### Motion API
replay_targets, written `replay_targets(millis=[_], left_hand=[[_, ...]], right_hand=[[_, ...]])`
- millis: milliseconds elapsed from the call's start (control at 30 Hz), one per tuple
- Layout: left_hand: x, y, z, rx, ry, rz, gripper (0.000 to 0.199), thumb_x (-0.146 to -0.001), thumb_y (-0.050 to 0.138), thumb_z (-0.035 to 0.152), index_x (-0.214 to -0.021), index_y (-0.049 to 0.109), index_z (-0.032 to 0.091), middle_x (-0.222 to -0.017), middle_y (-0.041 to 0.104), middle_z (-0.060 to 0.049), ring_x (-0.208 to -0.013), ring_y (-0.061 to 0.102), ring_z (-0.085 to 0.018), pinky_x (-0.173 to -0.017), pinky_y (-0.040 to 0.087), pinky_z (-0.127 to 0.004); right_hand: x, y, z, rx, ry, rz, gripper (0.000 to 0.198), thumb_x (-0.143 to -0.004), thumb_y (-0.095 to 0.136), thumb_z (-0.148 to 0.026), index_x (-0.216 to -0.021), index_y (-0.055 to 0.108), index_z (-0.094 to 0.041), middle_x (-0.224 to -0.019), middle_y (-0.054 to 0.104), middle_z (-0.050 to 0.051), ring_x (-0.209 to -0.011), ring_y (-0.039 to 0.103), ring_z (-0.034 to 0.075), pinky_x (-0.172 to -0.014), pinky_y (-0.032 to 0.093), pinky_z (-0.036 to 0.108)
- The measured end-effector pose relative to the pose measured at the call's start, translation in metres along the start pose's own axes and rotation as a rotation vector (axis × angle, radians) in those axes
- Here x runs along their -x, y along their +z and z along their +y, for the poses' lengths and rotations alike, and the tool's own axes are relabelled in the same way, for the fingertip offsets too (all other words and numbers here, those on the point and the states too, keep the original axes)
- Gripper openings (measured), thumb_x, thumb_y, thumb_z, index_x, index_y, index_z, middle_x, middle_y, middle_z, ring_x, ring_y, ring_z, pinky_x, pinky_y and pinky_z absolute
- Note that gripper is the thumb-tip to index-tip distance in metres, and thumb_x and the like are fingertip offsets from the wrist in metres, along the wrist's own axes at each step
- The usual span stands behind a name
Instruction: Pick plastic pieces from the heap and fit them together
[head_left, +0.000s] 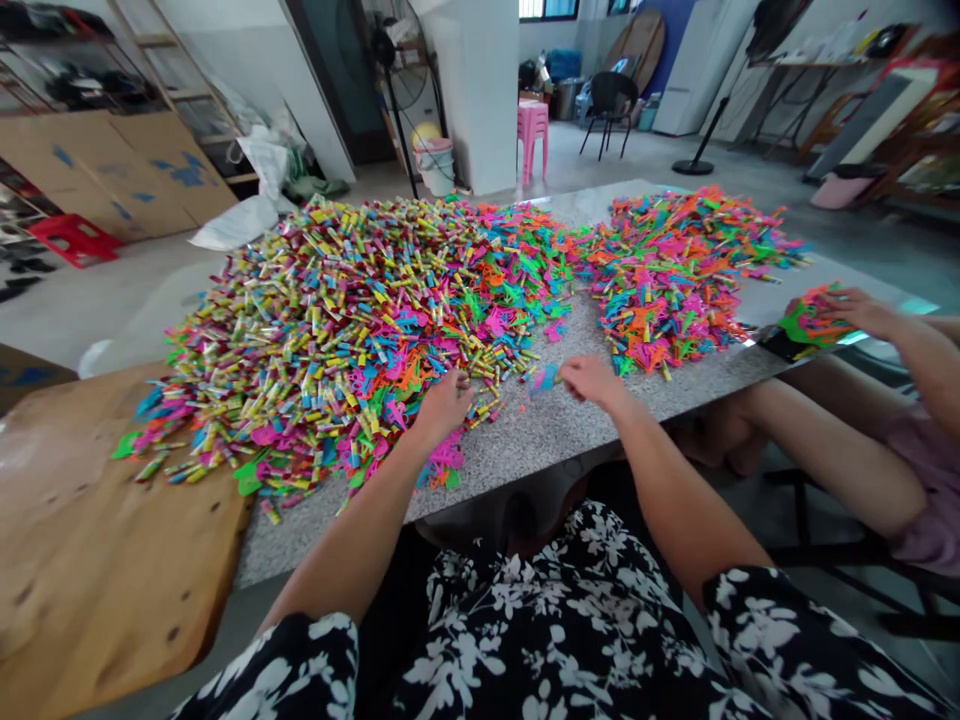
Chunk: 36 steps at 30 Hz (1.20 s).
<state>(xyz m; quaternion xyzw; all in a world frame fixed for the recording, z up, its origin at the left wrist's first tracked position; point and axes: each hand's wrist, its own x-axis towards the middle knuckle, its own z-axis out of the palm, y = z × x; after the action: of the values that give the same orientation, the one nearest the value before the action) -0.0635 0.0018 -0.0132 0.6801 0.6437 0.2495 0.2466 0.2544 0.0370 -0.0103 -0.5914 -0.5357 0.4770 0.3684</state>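
Note:
A large heap of small plastic pieces [352,270], many with a yellow-and-red tube and others pink, green, orange or blue, spreads over the grey speckled table. At its near right edge is my left hand [448,402], fingers curled in; whether something small is between them is hidden. To the right, over bare tabletop, my right hand [590,380] pinches its fingers together at the end of a small blue-and-pink plastic piece [544,377], which looks blurred. Loose tubes lie between the heap and my hands.
A second pile of colourful pieces [667,290] lies to the right on the speckled table [517,450]. Beside it, another person's hand [862,308] is at a dark container [787,342] of pieces. A wooden board [112,540] adjoins at left. A fan [394,60] stands behind.

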Motion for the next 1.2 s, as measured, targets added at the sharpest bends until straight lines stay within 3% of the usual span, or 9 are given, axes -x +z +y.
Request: replay_targets(millis=[67, 133, 233, 333, 500, 700, 867, 1067, 1200], left_hand=[[-0.012, -0.008, -0.005, -0.101, 0.048, 0.039, 0.029, -0.097, 0.064, 0.031, -0.123, 0.069, 0.019, -0.117, 0.078, -0.012, -0.107, 0.074, -0.027, -0.097, 0.054, -0.036], [-0.027, -0.012, -0.006, -0.204, 0.085, 0.039, 0.031, -0.099, 0.06, 0.028, -0.126, 0.07, 0.018, -0.121, 0.077, -0.013, -0.113, 0.072, -0.027, -0.103, 0.052, -0.036], [-0.052, -0.008, 0.002, -0.346, 0.093, 0.004, 0.04, -0.1, 0.058, 0.029, -0.137, 0.065, 0.016, -0.135, 0.072, -0.016, -0.125, 0.067, -0.029, -0.109, 0.05, -0.038], [-0.077, 0.005, 0.016, -0.447, 0.123, -0.041, 0.045, -0.101, 0.057, 0.032, -0.144, 0.062, 0.018, -0.144, 0.067, -0.016, -0.134, 0.062, -0.03, -0.112, 0.049, -0.039], [-0.123, 0.025, 0.046, -0.436, 0.097, -0.024, 0.055, -0.102, 0.056, 0.04, -0.153, 0.054, 0.02, -0.157, 0.054, -0.019, -0.141, 0.057, -0.033, -0.113, 0.049, -0.041], [-0.173, 0.036, 0.07, -0.373, -0.082, 0.01, 0.054, -0.095, 0.067, 0.046, -0.14, 0.064, 0.015, -0.146, 0.064, -0.024, -0.13, 0.065, -0.037, -0.105, 0.052, -0.044], [-0.178, 0.044, 0.058, -0.321, -0.136, -0.013, 0.033, -0.093, 0.069, 0.035, -0.12, 0.075, 0.016, -0.131, 0.074, -0.021, -0.127, 0.068, -0.034, -0.102, 0.051, -0.039], [-0.184, 0.05, 0.059, -0.191, -0.233, 0.002, 0.045, -0.087, 0.074, 0.057, -0.107, 0.079, 0.017, -0.126, 0.076, -0.023, -0.122, 0.07, -0.037, -0.095, 0.053, -0.04], [-0.188, 0.062, 0.075, -0.049, -0.251, 0.061, 0.036, -0.075, 0.085, 0.033, -0.105, 0.077, 0.013, -0.127, 0.074, -0.028, -0.128, 0.066, -0.042, -0.1, 0.052, -0.045]], right_hand=[[-0.017, -0.022, -0.008, -0.208, -0.118, 0.306, 0.02, -0.088, 0.064, -0.033, -0.1, 0.072, -0.019, -0.074, 0.071, 0.003, -0.049, 0.058, 0.011, -0.04, 0.042, 0.019], [-0.025, -0.025, -0.014, -0.343, -0.211, 0.44, 0.036, -0.096, 0.057, -0.039, -0.126, 0.067, -0.022, -0.1, 0.075, 0.005, -0.061, 0.067, 0.012, -0.048, 0.049, 0.02], [-0.017, 0.009, -0.011, -0.125, -0.228, 0.266, 0.039, -0.099, 0.056, -0.035, -0.134, 0.065, -0.021, -0.115, 0.074, 0.008, -0.071, 0.071, 0.013, -0.058, 0.055, 0.023], [0.008, 0.066, 0.006, 0.351, -0.352, -0.152, 0.027, -0.094, 0.061, -0.019, -0.117, 0.075, -0.017, -0.116, 0.075, 0.011, -0.09, 0.073, 0.018, -0.084, 0.06, 0.031], [0.043, 0.124, 0.029, 0.822, -0.594, -0.25, 0.041, -0.097, 0.063, -0.02, -0.138, 0.069, -0.021, -0.154, 0.058, 0.015, -0.122, 0.067, 0.027, -0.104, 0.055, 0.041], [0.049, 0.134, 0.041, 0.809, -0.638, -0.104, 0.027, -0.105, 0.058, -0.027, -0.129, 0.07, -0.022, -0.143, 0.063, 0.012, -0.121, 0.066, 0.025, -0.103, 0.055, 0.038], [0.048, 0.136, 0.043, 0.826, -0.648, -0.111, 0.029, -0.105, 0.06, -0.033, -0.13, 0.07, -0.021, -0.133, 0.066, 0.012, -0.111, 0.068, 0.025, -0.095, 0.057, 0.037], [0.05, 0.141, 0.041, 0.874, -0.645, -0.089, 0.026, -0.108, 0.055, -0.032, -0.123, 0.073, -0.022, -0.124, 0.068, 0.011, -0.102, 0.069, 0.024, -0.087, 0.057, 0.035], [0.047, 0.144, 0.048, 0.824, -0.643, -0.02, 0.021, -0.106, 0.058, -0.032, -0.112, 0.075, -0.021, -0.114, 0.07, 0.01, -0.091, 0.069, 0.022, -0.079, 0.056, 0.032]])
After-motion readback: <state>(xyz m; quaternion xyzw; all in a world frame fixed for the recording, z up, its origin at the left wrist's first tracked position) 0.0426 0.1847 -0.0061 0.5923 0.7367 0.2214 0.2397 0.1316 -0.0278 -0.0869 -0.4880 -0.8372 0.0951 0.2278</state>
